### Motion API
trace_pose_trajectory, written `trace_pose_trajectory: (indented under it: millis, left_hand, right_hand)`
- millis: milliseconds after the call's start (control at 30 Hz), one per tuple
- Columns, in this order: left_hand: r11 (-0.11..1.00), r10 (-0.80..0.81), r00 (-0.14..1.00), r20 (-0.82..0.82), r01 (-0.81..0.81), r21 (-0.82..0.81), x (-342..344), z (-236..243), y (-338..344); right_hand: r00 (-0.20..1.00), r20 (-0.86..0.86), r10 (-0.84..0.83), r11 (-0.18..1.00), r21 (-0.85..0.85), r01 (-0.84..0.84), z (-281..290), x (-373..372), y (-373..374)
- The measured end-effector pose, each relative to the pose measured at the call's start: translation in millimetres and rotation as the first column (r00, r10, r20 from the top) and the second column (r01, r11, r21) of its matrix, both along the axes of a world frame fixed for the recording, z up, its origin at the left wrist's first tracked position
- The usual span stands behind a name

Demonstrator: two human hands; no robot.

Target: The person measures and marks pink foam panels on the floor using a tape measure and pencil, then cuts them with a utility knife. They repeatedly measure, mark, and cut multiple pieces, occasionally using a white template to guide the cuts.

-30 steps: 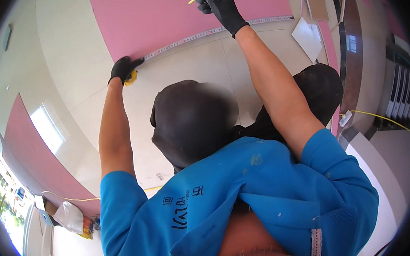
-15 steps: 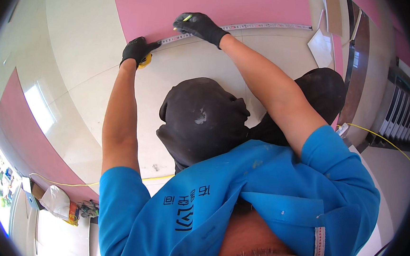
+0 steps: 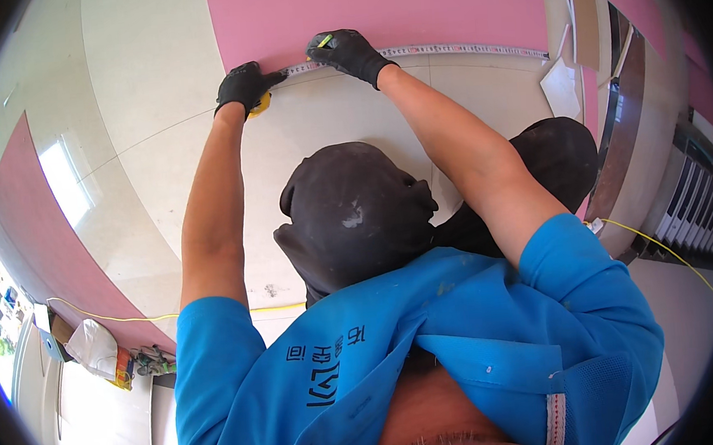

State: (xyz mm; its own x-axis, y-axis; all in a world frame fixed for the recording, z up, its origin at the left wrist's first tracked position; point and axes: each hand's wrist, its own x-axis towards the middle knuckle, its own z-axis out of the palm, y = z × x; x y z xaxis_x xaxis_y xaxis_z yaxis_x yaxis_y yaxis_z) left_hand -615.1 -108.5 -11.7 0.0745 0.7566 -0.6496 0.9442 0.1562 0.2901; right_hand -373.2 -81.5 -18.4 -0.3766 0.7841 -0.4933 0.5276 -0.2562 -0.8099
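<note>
My left hand (image 3: 241, 87), in a black glove, is closed round a yellow tape measure (image 3: 261, 105), most of whose case is hidden. Its pale blade (image 3: 460, 48) stretches to the right along the near edge of a large pink board (image 3: 375, 10). Between the fingers of my right hand (image 3: 351, 57), also black-gloved, is a thin yellow-green pencil or marker (image 3: 325, 40). That hand rests at the blade near the board's edge, a short way right of my left hand, and covers part of the blade.
My bent knee (image 3: 359, 202) rises between my arms. Off-white offcuts (image 3: 560, 86) and narrow strips (image 3: 582, 12) lie at the right. Another pink board (image 3: 52, 244) is at the left. A yellow cord (image 3: 144, 319) crosses the floor; a white bag (image 3: 95, 347) sits lower left.
My right hand has come slightly nearer, closer to the blade's edge, with the pencil or marker still in it. My left hand stays on the tape measure; the whole view has shifted a little.
</note>
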Motion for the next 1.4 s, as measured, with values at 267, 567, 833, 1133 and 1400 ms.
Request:
trace_pose_trajectory:
  millis: [267,567,833,1133,1400]
  left_hand:
    - [1.0,0.001,1.0,-0.022,-0.001,-0.024,3,8,3]
    - [0.998,0.023,0.999,-0.036,-0.025,-0.05,3,9,1]
    - [1.0,0.019,0.998,-0.065,-0.021,-0.016,3,6,-1]
    - [0.999,-0.021,0.998,-0.054,0.019,-0.038,1,4,1]
    - [0.998,-0.066,0.957,0.284,0.056,0.043,-5,24,35]
  right_hand:
    - [1.0,-0.002,0.009,1.0,0.012,-0.009,-5,-3,-2]
    - [1.0,-0.014,-0.005,1.0,0.004,0.005,-8,-4,-1]
    - [0.999,0.003,0.033,0.999,-0.006,-0.033,1,-4,1]
    - [0.717,-0.479,-0.506,0.859,-0.205,0.469,-2,17,-12]
    - [0.282,-0.449,-0.848,0.352,-0.078,0.933,24,161,-9]
